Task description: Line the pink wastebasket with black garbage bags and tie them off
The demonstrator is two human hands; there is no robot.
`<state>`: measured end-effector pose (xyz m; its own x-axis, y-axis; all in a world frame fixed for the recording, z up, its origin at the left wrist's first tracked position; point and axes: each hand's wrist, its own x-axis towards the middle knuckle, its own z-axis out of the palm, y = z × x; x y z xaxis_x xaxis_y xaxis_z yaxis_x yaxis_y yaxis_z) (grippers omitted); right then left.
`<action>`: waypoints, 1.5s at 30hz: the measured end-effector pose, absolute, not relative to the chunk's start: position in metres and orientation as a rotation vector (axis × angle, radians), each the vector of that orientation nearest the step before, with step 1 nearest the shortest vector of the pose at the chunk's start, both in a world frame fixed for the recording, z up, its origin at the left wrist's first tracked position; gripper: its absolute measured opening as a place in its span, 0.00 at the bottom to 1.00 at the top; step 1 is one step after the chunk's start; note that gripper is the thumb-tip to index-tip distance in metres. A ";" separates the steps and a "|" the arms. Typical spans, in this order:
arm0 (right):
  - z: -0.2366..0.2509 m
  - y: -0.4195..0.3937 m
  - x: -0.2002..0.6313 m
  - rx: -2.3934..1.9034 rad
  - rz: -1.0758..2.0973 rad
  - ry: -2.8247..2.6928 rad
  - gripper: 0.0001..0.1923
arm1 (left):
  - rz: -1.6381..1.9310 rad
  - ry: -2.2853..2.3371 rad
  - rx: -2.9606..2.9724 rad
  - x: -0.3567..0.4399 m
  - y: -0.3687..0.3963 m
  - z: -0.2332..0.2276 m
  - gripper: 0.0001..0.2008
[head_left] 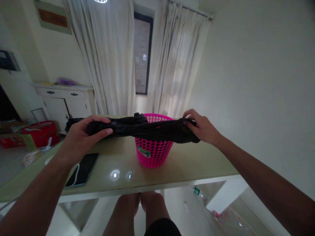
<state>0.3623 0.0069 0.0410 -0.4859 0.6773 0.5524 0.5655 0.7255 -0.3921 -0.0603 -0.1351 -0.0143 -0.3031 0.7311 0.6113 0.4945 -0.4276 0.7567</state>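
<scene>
A black garment point(147, 128) is stretched sideways above the table, held at both ends. My left hand point(82, 134) grips its left end, thumb on the near side. My right hand point(200, 126) pinches its right end. Right behind and under the cloth stands a pink perforated plastic basket point(152, 152) on the glossy beige table point(118, 167); the cloth hides part of its rim. More black fabric point(139, 116) bunches at the basket's far left rim.
A black phone point(83, 168) with a white cable lies on the table near my left forearm. A white cabinet point(65, 101), red bags point(40, 132) on the floor and pale curtains point(113, 55) stand beyond. My knees point(140, 206) show below the table's front edge.
</scene>
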 end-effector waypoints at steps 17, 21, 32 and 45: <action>0.038 0.015 0.383 -0.971 0.448 -2.052 0.28 | 1.462 1.545 2.351 -0.064 -0.106 -0.018 0.23; 0.031 0.001 0.384 -0.935 0.765 -1.920 0.27 | 1.587 1.643 2.253 -0.050 -0.114 -0.007 0.17; -0.036 0.039 0.375 -1.151 0.790 -1.663 0.20 | 1.232 1.241 1.843 -0.048 -0.117 -0.032 0.41; -0.069 0.118 0.300 -0.943 1.309 -1.016 0.14 | 1.789 1.372 0.912 -0.012 -0.006 -0.041 0.16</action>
<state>0.2999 0.1184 -0.0690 -0.0043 0.9987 0.0514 -0.2977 0.0478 -0.9535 -0.0120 -0.0064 -0.0406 -0.5116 0.8511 0.1177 -0.1073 -0.1991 0.9741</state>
